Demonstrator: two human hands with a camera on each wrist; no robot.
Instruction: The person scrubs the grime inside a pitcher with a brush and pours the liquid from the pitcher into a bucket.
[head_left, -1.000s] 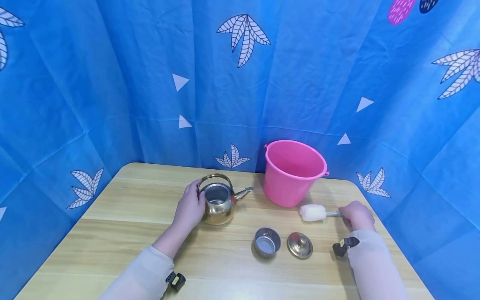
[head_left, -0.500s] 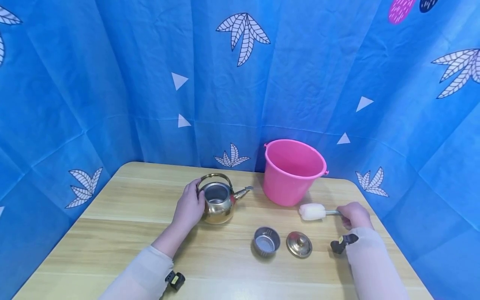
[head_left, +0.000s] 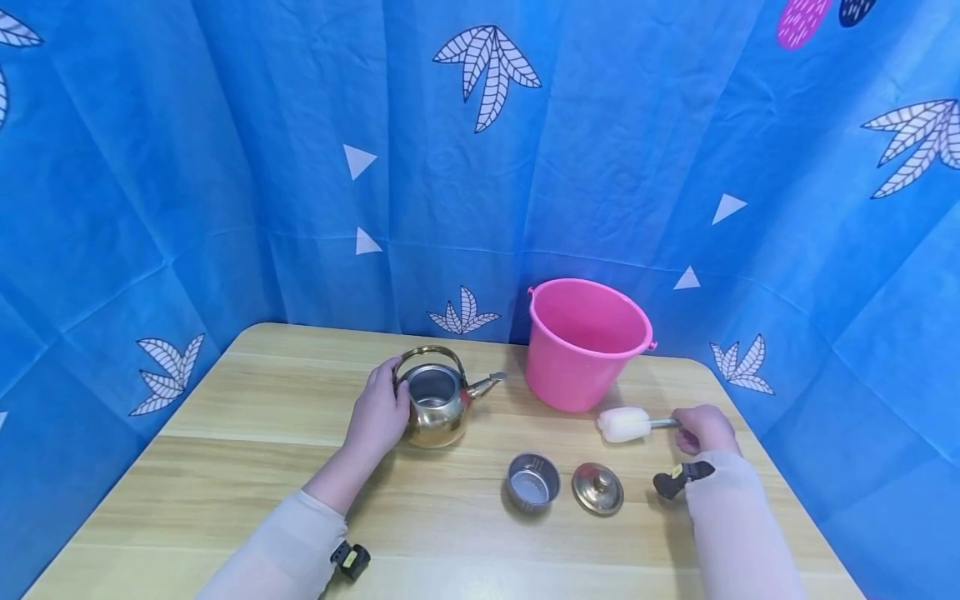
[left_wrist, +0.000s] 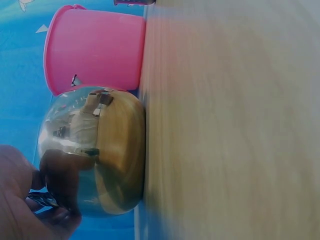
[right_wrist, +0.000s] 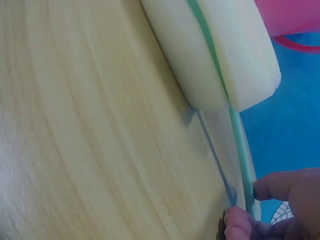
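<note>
Evidently, both hands are holding something around the pink bucket [head_left: 566, 379], and each hold is carrying its own risk. The kettle [head_left: 437, 427] is standing upright and uncovered to the left of the bucket, its spout [head_left: 482, 387] pointing toward it. The left hand [head_left: 381, 414] is gripping the near end of the kettle's arched handle [head_left: 431, 349], with fingers and thumb closed around it. Because that hold is lying off to one side, lifting by it could probably tip the kettle or swing the spout into the bucket. To the front right of the bucket, the right hand [head_left: 707, 429] is pinching the thin green stem [right_wrist: 242, 155] of a sponge brush [head_left: 625, 425] between thumb and fingers. The white head is lying near the bucket's base; whether it is touching the table [head_left: 247, 433] is hard to tell. With the bulk sitting far from the pinch, the stem could be twisting or slipping if the head catches, and a leftward sweep could be knocking the bucket. Nearer the person than the bucket, the metal cup [head_left: 534, 485] and the lid [head_left: 597, 490] are sitting apart, where a low forearm might be nudging them.
</note>
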